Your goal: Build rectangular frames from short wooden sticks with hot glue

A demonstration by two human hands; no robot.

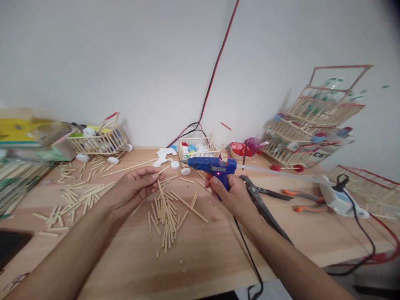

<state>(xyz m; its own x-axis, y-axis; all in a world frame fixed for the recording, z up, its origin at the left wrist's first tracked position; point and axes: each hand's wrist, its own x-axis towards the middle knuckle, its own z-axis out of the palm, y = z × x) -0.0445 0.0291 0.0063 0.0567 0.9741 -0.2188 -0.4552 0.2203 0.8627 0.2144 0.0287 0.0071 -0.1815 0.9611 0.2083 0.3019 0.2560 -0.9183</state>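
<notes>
My left hand [140, 183] pinches a short wooden stick [163, 170] between thumb and fingers, above a loose heap of cut sticks [167, 214]. My right hand [229, 189] is wrapped round the handle of a blue glue gun [212, 165], with a small red light glowing on its body. The gun's nozzle points left, toward my left hand, a short gap away from the stick. From the back of the gun a long clear glue stick [281, 173] sticks out to the right. A black cord hangs below its handle.
More short sticks [75, 200] lie scattered at left. Small stick-built carts [103, 139] and a tiered stick rack [315, 121] stand along the wall. Black cutters [262, 204], orange-handled pliers [303, 196] and a white power strip [342, 200] lie at right. White bottle caps [185, 171] sit behind the gun.
</notes>
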